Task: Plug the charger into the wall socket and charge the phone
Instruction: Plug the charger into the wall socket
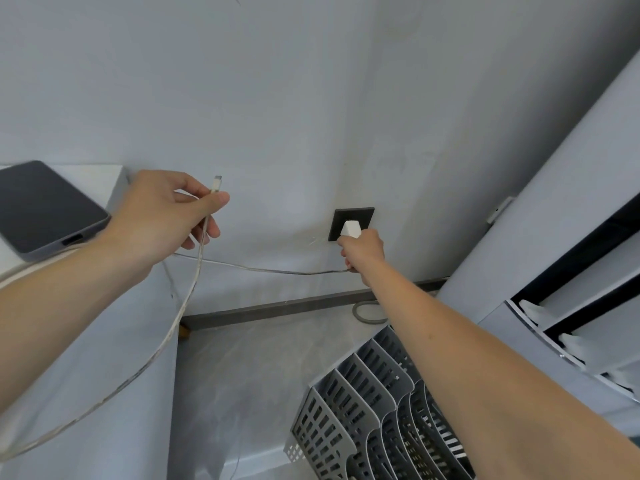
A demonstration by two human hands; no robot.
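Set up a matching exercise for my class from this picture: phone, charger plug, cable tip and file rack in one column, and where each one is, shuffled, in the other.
Things:
1. phone
2. charger plug
3. cable tip
4. file rack

Places:
A. pinched in the left hand
B. on the floor
C. at the dark wall socket, held by the right hand
D. lying on the white surface at left

Pairs: 1-D, 2-C, 3-A, 4-B
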